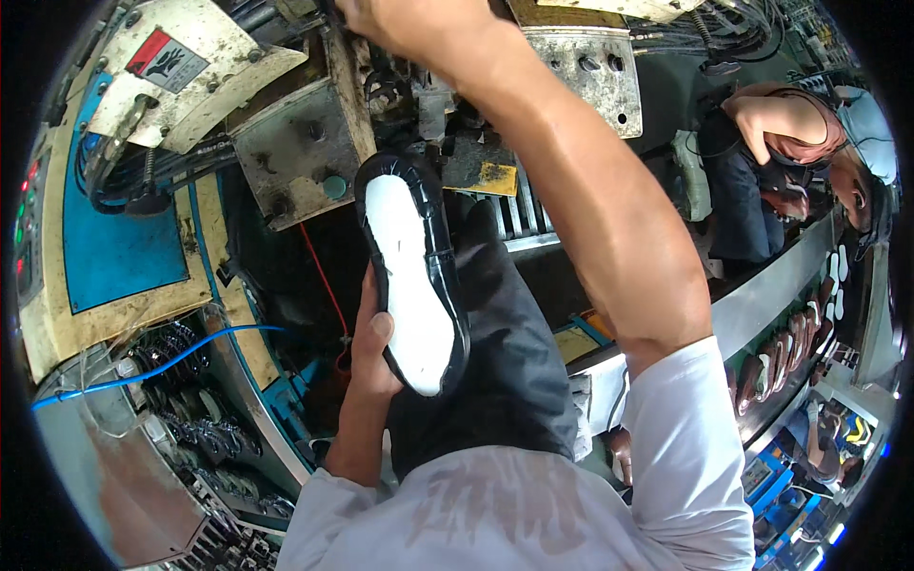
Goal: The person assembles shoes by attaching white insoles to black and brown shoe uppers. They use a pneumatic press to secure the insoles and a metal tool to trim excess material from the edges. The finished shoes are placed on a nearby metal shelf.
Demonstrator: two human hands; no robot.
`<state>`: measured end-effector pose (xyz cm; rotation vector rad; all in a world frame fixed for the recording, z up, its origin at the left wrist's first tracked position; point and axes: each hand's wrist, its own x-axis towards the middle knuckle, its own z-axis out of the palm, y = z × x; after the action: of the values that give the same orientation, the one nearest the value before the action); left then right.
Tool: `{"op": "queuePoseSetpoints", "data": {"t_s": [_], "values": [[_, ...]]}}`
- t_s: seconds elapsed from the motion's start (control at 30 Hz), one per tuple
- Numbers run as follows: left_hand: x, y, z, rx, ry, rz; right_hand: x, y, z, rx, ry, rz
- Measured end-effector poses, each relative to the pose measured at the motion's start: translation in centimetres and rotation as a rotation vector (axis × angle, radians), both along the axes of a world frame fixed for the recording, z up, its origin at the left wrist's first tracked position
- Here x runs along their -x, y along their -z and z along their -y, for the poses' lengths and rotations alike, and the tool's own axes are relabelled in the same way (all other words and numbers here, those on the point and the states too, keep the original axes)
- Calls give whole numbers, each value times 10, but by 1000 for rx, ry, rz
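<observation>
A black shoe upper (pixel 411 276) is turned with its white sole side toward me, its glossy black edge folded in around the white insole. My left hand (pixel 374 354) is closed around the heel end, with the thumb on the edge by the white surface. The other end of the upper points away, toward the machine (pixel 314 133). My right hand (pixel 405 21) reaches far forward over the machine at the top edge. Its fingers are cut off by the picture's edge, so what they touch is hidden.
A machine with a blue panel (pixel 124 238) and a blue hose (pixel 171 371) stands at left, above racks of dark parts (pixel 205 419). A metal control box (pixel 586 71) is ahead. At right, another person (pixel 781 133) sits by a conveyor (pixel 762 295) carrying brown shoe parts (pixel 785 347).
</observation>
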<state>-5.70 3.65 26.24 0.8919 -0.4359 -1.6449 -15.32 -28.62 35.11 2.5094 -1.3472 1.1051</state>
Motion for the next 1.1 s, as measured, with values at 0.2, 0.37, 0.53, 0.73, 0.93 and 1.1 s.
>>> {"op": "queuePoseSetpoints", "data": {"t_s": [0.2,0.37,0.53,0.73,0.93,1.1], "values": [[7,-21,2,42,-18,212,33,6,-27,24,-273,326],[27,-30,-12,139,19,541,70,84,-202,-1288,-530,1295],[51,-33,-54,102,136,867,101,111,-253,-1382,-539,1638],[63,-39,-76,81,147,917,112,79,-287,-1129,-262,1228],[56,-44,-86,1,46,434,131,79,-320,-1471,-426,1415],[63,-37,-99,92,24,465,122,76,-411,-1614,-257,1774]]}}
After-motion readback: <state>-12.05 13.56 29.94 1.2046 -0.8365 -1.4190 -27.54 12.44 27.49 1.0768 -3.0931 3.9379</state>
